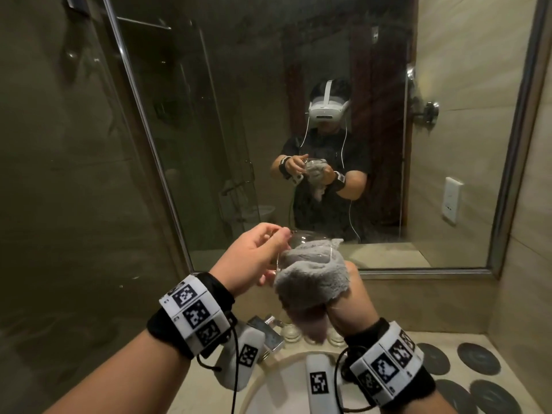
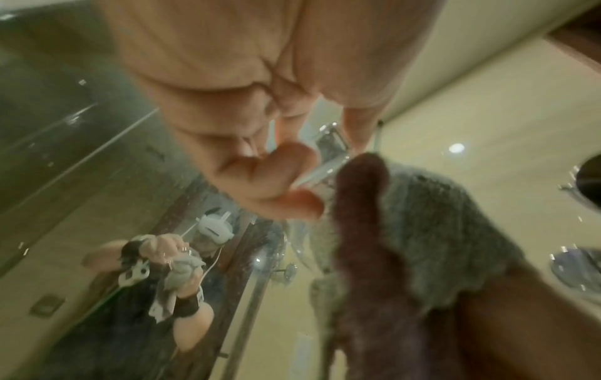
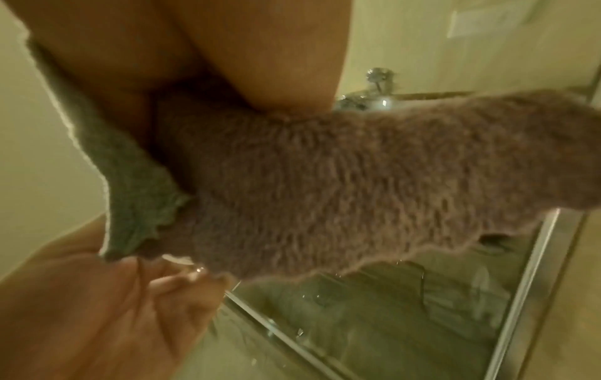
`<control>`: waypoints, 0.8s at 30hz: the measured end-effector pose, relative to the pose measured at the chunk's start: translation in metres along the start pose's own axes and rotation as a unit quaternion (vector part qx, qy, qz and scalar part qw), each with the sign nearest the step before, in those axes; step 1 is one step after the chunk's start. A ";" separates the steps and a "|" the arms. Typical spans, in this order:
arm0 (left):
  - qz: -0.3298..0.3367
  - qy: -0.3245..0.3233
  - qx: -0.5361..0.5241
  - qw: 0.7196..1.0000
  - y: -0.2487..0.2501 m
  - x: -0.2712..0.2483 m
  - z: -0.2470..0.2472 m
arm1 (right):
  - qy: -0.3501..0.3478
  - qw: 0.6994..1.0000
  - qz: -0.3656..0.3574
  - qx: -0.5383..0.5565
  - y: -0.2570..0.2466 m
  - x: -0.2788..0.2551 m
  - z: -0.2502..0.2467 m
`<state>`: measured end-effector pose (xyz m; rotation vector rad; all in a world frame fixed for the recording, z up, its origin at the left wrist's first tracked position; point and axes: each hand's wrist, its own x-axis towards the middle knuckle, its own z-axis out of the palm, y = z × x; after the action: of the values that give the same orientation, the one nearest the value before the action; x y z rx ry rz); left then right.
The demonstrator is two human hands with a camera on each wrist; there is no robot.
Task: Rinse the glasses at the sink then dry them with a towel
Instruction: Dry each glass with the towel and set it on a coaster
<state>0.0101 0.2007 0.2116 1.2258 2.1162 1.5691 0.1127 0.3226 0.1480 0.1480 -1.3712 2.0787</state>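
A clear drinking glass [image 1: 98, 238] is held up above the sink [image 1: 283, 380], tipped on its side. My left hand [image 1: 254, 258] grips it by the rim and wall, fingers curled round it [image 2: 279, 185]. A grey towel [image 1: 310, 282] is stuffed into and wrapped over the glass. My right hand [image 1: 349, 309] clutches that towel from below, mostly hidden under the cloth. In the left wrist view the towel [image 2: 422, 231] sits right against the glass [image 2: 328, 169]. The right wrist view is filled by the towel [image 3: 325, 180], with the left hand [image 3: 97, 308] below it.
A chrome tap [image 1: 268, 333] stands behind the sink, with more glasses [image 1: 291, 333] upside down beside it. Dark round coasters [image 1: 478, 358] lie on the counter at the right. A large mirror [image 1: 298, 115] faces me; a glass shower wall [image 1: 59, 144] is on the left.
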 end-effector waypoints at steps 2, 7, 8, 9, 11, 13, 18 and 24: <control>0.063 -0.009 0.041 0.997 -0.003 -0.003 -0.004 | -0.005 0.998 0.041 0.039 0.002 0.001 0.003; 0.146 0.006 0.074 0.986 -0.008 -0.006 -0.004 | -0.069 0.990 0.011 0.120 -0.013 0.008 0.006; 0.093 0.010 0.012 0.996 -0.005 -0.007 -0.003 | -0.071 0.994 -0.011 0.081 -0.015 0.009 0.006; 0.032 0.014 -0.043 0.998 -0.003 -0.005 -0.002 | -0.059 0.997 -0.043 0.013 -0.016 0.010 0.006; -0.026 0.035 -0.088 0.995 -0.001 -0.003 -0.002 | -0.037 0.987 -0.090 -0.126 -0.016 0.013 0.007; 0.009 0.046 -0.063 0.997 0.001 -0.005 -0.003 | -0.038 0.986 -0.084 -0.136 -0.015 0.014 0.010; 0.135 0.018 -0.002 0.991 0.002 -0.013 -0.001 | -0.061 0.991 0.032 0.119 -0.022 0.012 0.018; -0.012 0.075 -0.188 0.979 -0.004 0.002 -0.010 | -0.084 0.972 -0.096 -0.198 -0.024 0.027 0.019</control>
<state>0.0008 0.1951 0.2122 0.9760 1.7880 1.9907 0.1003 0.3241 0.1873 0.2798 -1.7718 1.6281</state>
